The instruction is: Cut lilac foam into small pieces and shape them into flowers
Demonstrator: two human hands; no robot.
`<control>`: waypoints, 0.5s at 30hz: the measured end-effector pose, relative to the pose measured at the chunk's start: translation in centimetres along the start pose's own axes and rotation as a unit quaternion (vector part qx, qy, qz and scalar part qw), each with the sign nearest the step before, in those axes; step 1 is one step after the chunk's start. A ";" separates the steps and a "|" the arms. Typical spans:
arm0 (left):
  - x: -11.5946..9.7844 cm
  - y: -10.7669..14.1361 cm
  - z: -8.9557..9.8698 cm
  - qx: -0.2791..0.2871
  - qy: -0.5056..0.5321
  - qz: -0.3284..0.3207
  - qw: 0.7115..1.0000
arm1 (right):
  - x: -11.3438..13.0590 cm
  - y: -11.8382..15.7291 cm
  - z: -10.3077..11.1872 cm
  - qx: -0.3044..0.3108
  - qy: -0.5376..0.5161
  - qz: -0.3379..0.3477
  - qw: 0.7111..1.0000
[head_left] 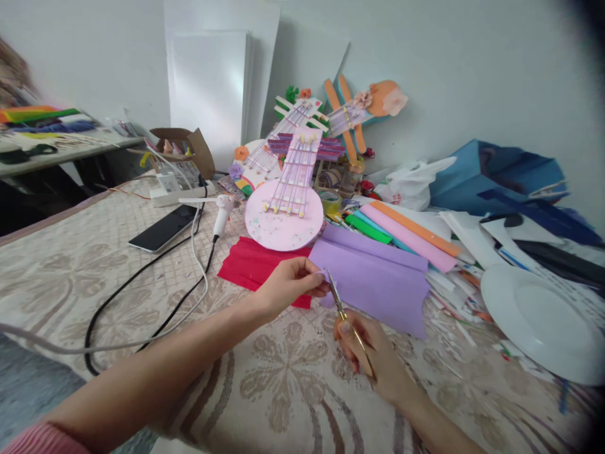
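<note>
My left hand (288, 285) pinches the near left corner of a folded purple paper sheet (373, 277) that lies on the patterned tablecloth. My right hand (371, 356) grips a pair of gold-handled scissors (341, 308), whose blades point up at that same corner, right beside my left fingertips. A folded red paper sheet (250, 265) lies under my left hand. Just behind it stands a pink paper guitar (288, 211) with a round body.
Rolled coloured papers (401, 233) and paper scraps lie to the right, with a white plate (543, 321) at the right edge. A phone (163, 228), a glue gun (222, 211) and cables (142, 296) lie to the left. More paper guitars lean on the wall.
</note>
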State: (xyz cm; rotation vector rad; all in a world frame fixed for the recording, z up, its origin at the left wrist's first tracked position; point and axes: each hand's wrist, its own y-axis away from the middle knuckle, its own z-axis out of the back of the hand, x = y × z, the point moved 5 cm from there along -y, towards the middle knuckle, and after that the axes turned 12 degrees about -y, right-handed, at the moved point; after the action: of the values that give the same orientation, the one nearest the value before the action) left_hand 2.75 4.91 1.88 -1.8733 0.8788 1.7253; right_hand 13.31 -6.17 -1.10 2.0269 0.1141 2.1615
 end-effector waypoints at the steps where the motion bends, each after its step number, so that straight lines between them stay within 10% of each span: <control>1: 0.0 0.0 0.0 -0.001 0.001 0.000 1.000 | 0.0 0.0 0.0 0.000 0.000 0.000 1.000; 15: -0.4 0.3 -0.2 -0.010 0.002 0.010 1.000 | 0.9 0.2 -0.1 0.005 0.018 0.032 0.999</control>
State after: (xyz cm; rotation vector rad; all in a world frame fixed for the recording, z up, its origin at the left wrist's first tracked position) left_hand 2.67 4.66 2.28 -1.8872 0.8864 1.7493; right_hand 13.15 -6.15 -0.18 2.0250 0.0663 2.2405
